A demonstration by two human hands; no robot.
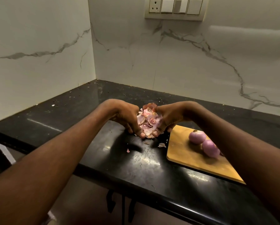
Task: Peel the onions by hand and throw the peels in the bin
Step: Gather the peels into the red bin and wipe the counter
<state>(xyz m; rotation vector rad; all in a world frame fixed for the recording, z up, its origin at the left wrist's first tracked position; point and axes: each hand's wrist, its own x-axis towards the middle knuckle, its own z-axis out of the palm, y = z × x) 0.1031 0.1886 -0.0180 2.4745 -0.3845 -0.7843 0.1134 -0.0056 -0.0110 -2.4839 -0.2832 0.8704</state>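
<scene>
Both hands, left hand [127, 118] and right hand [168, 118], curl their fingers around a heap of onion peels [148, 121] on the black counter [87, 111], with two peeled onions [204, 144] on the cutting board [184, 153] at four o'clock

A heap of onion peels [148, 121] sits on the black countertop [80, 111], just left of the wooden cutting board [189, 161]. The left hand [127, 117] and right hand [170, 117] cup the heap from either side, fingers curled in against it, thumbs meeting at its near edge. Two peeled onions [204, 144] lie touching on the board (pale purple, one nearer than the other). A few loose peel scraps [162, 145] lie on the counter beside the board's left edge. A switch panel [175, 8] hangs on the marble wall behind the board.
</scene>
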